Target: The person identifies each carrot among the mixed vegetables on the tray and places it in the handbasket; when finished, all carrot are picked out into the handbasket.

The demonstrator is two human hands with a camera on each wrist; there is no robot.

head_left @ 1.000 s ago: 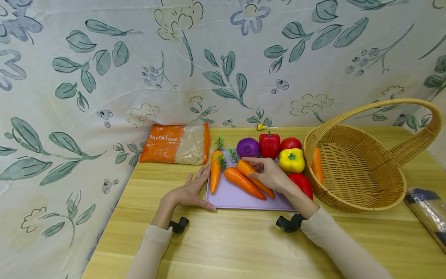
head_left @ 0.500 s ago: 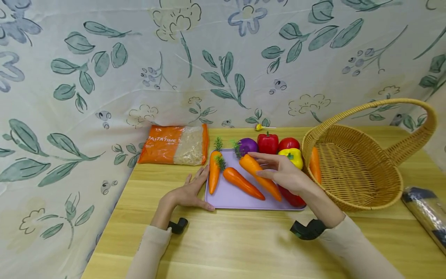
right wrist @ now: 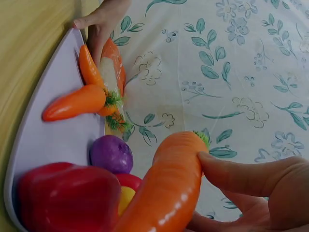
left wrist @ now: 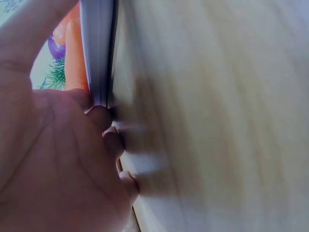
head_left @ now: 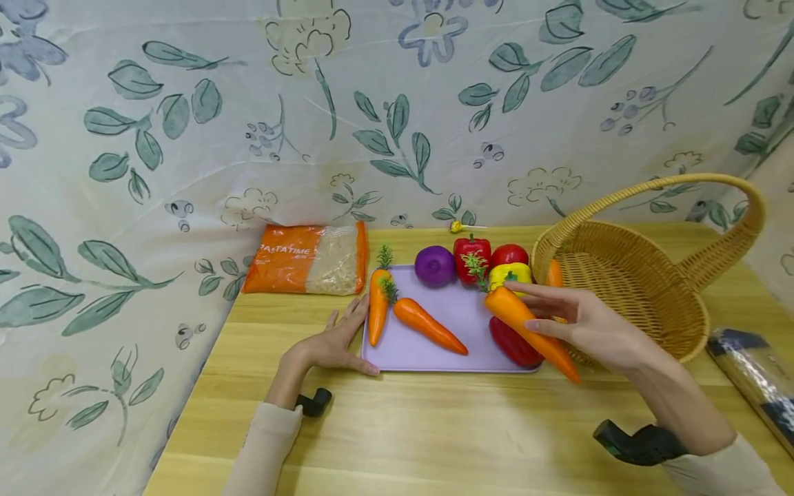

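Note:
My right hand (head_left: 598, 331) pinches an orange carrot (head_left: 527, 331) between thumb and fingers, holding it above the right end of the lilac tray (head_left: 446, 362) beside the basket. In the right wrist view the same carrot (right wrist: 169, 183) fills the lower middle. My left hand (head_left: 335, 344) rests at the tray's left edge with its fingers spread; the left wrist view shows its palm (left wrist: 58, 159) and fingertips against the tray's side. On the tray lie two carrots, one upright (head_left: 378, 310) at the left and one slanted (head_left: 431, 325), plus a red pepper (head_left: 513, 342) at the right.
A wicker basket (head_left: 695, 331) with a tall handle stands at the right, a carrot (head_left: 554, 274) inside. Behind the tray's right part sit a purple onion-like vegetable (head_left: 434, 266), red pepper (head_left: 471, 256), yellow pepper (head_left: 510, 274) and red round vegetable (head_left: 510, 255). An orange bag (head_left: 304, 258) lies back left.
My right hand has lifted one carrot off the tray and carried it rightward toward the basket. The left hand has stayed at the tray's edge.

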